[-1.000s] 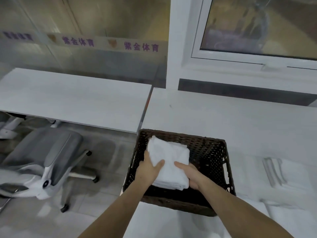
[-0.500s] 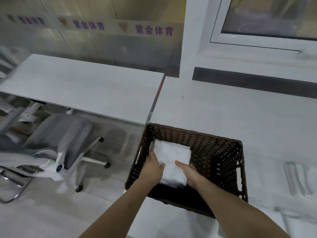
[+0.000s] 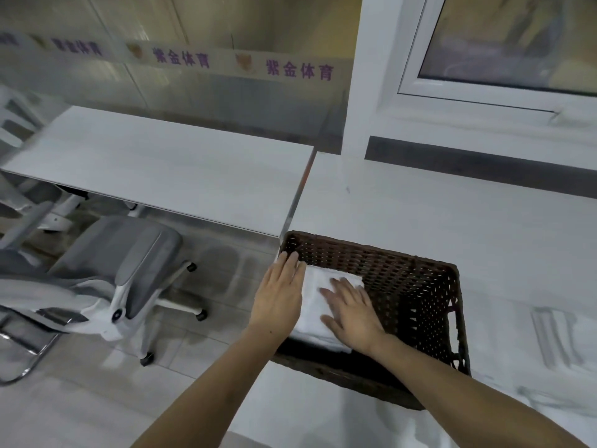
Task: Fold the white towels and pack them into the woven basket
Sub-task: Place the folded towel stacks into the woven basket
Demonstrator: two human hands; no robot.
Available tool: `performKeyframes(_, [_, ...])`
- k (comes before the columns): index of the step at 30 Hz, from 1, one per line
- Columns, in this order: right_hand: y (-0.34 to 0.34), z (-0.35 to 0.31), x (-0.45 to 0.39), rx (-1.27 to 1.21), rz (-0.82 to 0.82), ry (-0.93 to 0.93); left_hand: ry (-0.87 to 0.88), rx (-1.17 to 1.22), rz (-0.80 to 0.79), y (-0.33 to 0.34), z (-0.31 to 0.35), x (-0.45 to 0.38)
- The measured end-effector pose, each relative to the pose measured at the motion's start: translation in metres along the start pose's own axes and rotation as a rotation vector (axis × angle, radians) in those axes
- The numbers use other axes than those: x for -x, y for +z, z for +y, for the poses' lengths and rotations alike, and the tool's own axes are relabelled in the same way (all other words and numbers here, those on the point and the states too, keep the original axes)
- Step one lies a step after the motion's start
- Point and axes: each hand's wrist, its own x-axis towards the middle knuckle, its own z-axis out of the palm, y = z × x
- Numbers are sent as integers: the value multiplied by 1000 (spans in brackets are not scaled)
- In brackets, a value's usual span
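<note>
A dark brown woven basket (image 3: 416,279) stands at the left edge of the white table. A folded white towel (image 3: 311,305) lies inside it, against the left wall. My left hand (image 3: 279,294) hovers flat over the basket's left rim, fingers together and pointing away, beside the towel. My right hand (image 3: 352,310) rests flat on top of the towel with its fingers spread. Neither hand grips anything. The basket's right half holds nothing that I can see. More white towels (image 3: 562,337) lie on the table to the right of the basket.
White cloth (image 3: 323,415) covers the table's near edge below the basket. A second white desk (image 3: 161,169) stands to the left across a narrow gap. A grey office chair (image 3: 106,276) sits on the tiled floor below it. A glass partition and a window frame close off the back.
Both hands have let go of the folded towel, which now lies low in the basket. My right hand has flattened on top of it and my left has lifted to the rim.
</note>
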Motion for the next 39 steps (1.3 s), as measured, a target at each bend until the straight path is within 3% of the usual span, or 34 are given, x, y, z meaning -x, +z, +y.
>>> performKeyframes(3, [0, -12, -15, 74, -130, -66, -81, -47, -88, 10, -20, 4])
performKeyframes(7, [11, -24, -33, 96, -263, 9, -100, -41, -128, 24, -29, 15])
performKeyframes(20, [39, -30, -51, 110, -223, 67, -94, -88, -104, 33, -26, 17])
performKeyframes(27, [2, -34, -48, 44, -347, 48, -115, -100, -190, 18, -26, 14])
performKeyframes(33, [-69, -25, 21, -78, -34, 137, -110, -20, -177, -11, 3, 12])
performKeyframes(39, [-125, 10, 129, -34, 420, 221, 74, 81, -89, -28, 96, 15])
